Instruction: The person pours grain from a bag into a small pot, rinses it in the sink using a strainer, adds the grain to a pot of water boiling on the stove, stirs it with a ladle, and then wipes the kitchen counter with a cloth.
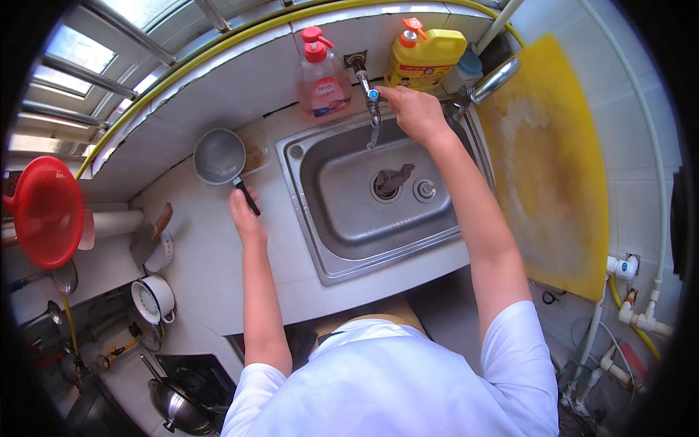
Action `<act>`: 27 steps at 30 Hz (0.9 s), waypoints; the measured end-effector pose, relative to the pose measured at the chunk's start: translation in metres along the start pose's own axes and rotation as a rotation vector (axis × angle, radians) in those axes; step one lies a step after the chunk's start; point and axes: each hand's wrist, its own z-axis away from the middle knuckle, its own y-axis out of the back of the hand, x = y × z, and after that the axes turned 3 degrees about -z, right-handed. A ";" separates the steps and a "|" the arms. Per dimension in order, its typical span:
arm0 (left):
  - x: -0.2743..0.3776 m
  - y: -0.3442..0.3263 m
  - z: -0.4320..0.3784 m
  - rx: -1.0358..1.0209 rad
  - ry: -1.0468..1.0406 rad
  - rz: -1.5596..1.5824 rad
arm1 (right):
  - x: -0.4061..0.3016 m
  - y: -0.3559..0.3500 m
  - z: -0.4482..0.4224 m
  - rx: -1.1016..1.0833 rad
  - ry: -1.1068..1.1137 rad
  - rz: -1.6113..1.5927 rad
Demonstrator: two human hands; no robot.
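Observation:
My left hand (248, 218) is around the black handle of a small grey metal saucepan (219, 155), left of the sink. The pan is over the counter beside a clear plastic container (254, 153), which it partly hides. At the wall tap (373, 104), my right hand (418, 112) has its fingers on the tap's handle, mostly hidden under them. Below the spout is a stainless steel sink (355, 224). A dark crumpled cloth (390, 180) lies over the drain, and a round metal strainer (425, 190) sits to its right.
Behind the sink stand a pink-labelled pump bottle (326, 93) and a yellow jug (426, 57). A stained yellow board (546, 169) leans at the right wall. On the left are a red colander (48, 213), a cleaver (153, 235), a white enamel mug (153, 299) and a wok (180, 407).

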 end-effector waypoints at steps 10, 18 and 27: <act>-0.042 -0.004 0.075 0.182 -0.656 -0.674 | 0.110 -0.179 0.136 -0.194 -0.416 -0.214; -0.063 -0.040 0.092 -0.221 -0.788 -0.983 | 0.104 -0.235 0.150 -0.355 -0.637 -0.115; -0.046 -0.075 0.100 -0.345 -0.808 -0.923 | 0.114 -0.207 0.100 -0.512 -0.847 -0.814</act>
